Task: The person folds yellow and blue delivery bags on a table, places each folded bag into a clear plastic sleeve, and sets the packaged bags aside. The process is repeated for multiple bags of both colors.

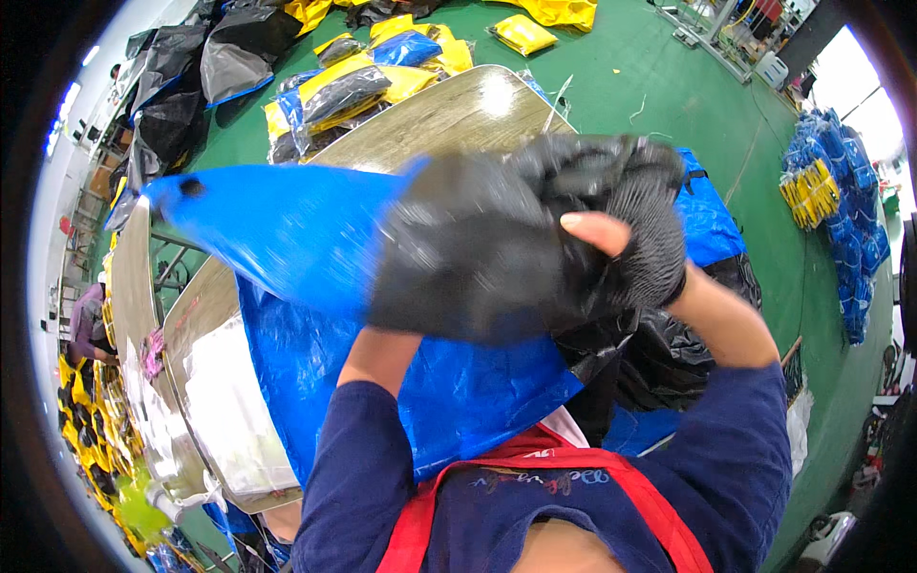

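As our gloved right hand (651, 224) clenches bunched black material on the blue-and-black sheet (287, 229) raised before our chest, its grip is full, but we cannot tell the hidden left hand's. We judge the sheet light, limp and slick, best held by gathered folds. Past the counter's (430, 119) rounded edge, green floor (650, 67) offers us swinging room.

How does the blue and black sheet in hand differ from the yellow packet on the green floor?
The held sheet is blue and black; the yellow packet looks mostly yellow. The sheet is partly spread, bunched near the right hand; the packet is compact. The sheet is raised and blurred; the packet lies on the floor. Both look shiny.
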Demonstrator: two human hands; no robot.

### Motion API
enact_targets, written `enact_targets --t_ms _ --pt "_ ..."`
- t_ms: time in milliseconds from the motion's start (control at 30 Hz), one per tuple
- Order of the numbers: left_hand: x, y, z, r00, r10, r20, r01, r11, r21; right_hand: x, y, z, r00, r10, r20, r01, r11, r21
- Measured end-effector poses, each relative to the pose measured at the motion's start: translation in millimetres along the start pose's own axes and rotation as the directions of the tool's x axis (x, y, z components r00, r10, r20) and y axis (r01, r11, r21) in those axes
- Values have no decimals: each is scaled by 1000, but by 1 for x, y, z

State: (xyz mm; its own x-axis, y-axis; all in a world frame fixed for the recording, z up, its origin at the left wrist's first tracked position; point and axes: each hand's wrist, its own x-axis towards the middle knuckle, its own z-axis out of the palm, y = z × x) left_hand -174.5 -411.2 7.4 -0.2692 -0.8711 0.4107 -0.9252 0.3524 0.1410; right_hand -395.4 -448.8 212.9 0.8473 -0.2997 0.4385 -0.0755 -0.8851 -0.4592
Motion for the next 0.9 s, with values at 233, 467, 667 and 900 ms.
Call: enact_targets --t_ms 233,467,667,900 --pt "-205 -16 -174 836 -395 381 439 898 -31 -206 89 24 900 5 435 192 892 -409" --pt "-400 0 -330 447 -780 437 856 515 43 -156 35 -10 718 244 651 169 847 -504" --pt "-397 12 -321 427 -835 346 879 473 57 -87 55 -18 908 343 242 -196 856 -478" --pt "-506 151 -246 -15 -995 -94 998 -8 -70 -83 64 52 877 453 158 -126 535 -835"
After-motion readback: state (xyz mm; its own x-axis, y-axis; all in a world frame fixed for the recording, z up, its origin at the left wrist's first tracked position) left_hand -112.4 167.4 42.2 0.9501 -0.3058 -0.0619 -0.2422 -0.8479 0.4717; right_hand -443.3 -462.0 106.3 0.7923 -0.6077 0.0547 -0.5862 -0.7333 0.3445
